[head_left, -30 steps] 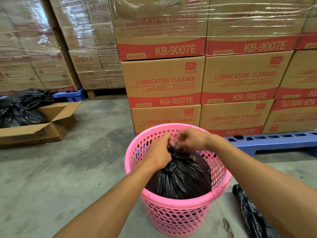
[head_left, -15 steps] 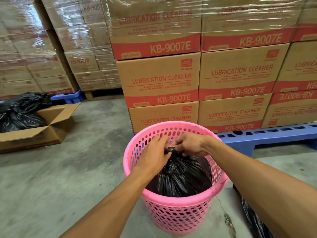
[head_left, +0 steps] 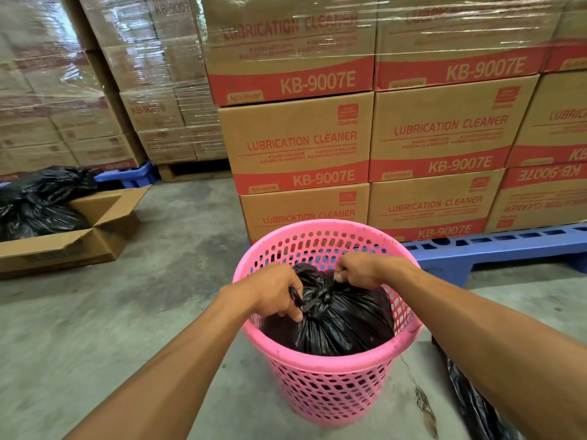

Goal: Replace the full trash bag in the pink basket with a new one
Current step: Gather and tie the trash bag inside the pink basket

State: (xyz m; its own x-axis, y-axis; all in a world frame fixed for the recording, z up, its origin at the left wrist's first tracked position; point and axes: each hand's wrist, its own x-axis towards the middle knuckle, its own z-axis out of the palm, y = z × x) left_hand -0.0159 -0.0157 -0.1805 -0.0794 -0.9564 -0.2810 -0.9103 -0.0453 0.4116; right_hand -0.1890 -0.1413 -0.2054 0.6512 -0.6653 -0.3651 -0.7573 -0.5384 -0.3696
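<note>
A pink perforated basket (head_left: 330,389) stands on the concrete floor in front of me. Inside it sits a full black trash bag (head_left: 343,322), its mouth gathered into a knot at the top. My left hand (head_left: 274,293) grips one twisted end of the bag at the left of the knot. My right hand (head_left: 359,269) pinches the other end at the right of the knot. Both hands are inside the basket's rim. A flat black bag (head_left: 473,404) lies on the floor to the right of the basket, partly hidden by my right forearm.
Stacked cardboard cartons (head_left: 435,138) on a blue pallet (head_left: 508,246) stand right behind the basket. At the left an opened cardboard box (head_left: 76,236) holds more black bags (head_left: 38,204). Wrapped carton stacks (head_left: 95,106) fill the back left. Bare concrete floor (head_left: 133,312) lies between.
My hands have moved apart, pulling the two bag ends sideways, and the knot now sits tight on top of the bag. The view has shifted closer to the basket.
</note>
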